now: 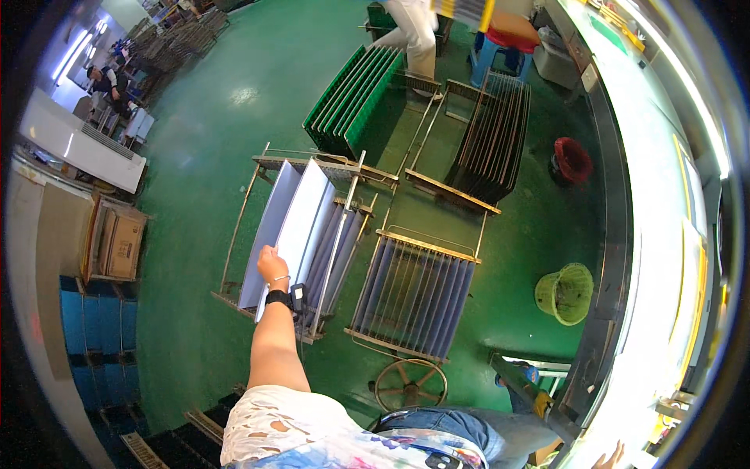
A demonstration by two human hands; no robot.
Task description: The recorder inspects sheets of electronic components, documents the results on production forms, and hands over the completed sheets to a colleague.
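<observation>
My left hand (273, 266) is closed on the near edge of a white flat panel (302, 215). The panel stands upright in a metal rack (337, 247), slightly tilted, beside a second pale panel (269, 234) on its left. Darker grey panels (322, 266) fill the rack's right part. A wristband with a small black device sits on my left wrist. At the lower right edge, part of my right hand (610, 456) shows over the bright white worktop (625, 383), its fingers apart and nothing seen in them.
Nearby stand a rack of dark panels (414, 293), a rack of green panels (353, 102) and a rack of brownish panels (496, 133). A yellow-green basket (564, 295) and a red bin (572, 160) line the worktop. A person's legs (418, 35) show at the far side. Below is a round stool (411, 387).
</observation>
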